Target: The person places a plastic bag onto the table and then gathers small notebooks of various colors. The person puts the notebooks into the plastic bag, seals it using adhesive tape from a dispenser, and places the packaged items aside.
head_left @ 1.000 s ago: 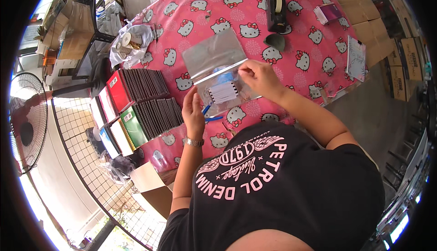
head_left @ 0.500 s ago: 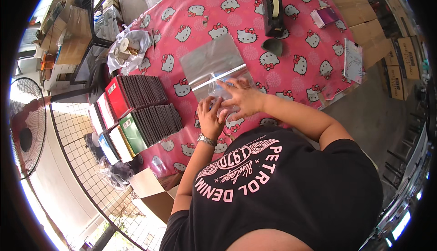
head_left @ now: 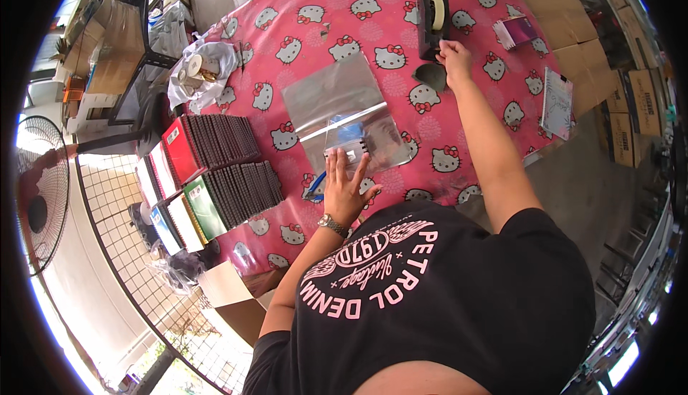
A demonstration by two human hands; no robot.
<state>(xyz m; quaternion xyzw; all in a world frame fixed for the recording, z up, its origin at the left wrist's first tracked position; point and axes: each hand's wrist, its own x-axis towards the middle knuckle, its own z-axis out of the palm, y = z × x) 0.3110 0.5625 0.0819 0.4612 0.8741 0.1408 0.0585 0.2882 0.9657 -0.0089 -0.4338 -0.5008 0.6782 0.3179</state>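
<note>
The black shirt [head_left: 430, 273] fills the near side and cuts off the view of the desk's near edge. The left hand [head_left: 347, 193] covers most of a white bundle [head_left: 351, 155]; only its far part and dark ends show, so its full shape cannot be made out. A blue-handled tool [head_left: 314, 187] beside this hand is also partly hidden, and its type is unclear.

The left forearm enters from below, with a metal watch [head_left: 334, 224] at the wrist. The left hand lies palm down, fingers extended and spread toward the far side; its grip is wide and flat, closed around nothing. The right arm is extended forward. The right hand [head_left: 456, 65] is at the near end of the black tape dispenser [head_left: 431, 29], fingers curled inward. Its grip is nearly closed; whether it has hold of tape cannot be told.

The clear plastic sheet [head_left: 326, 97] lies flat on the pink-covered desk [head_left: 287, 72], ahead of the left hand. It is glossy, creased and crossed by a bright band, with a blue patch [head_left: 350, 131] visible near the bundle. A grey-green piece [head_left: 430, 74] sits just beside the dispenser's near end.
</note>
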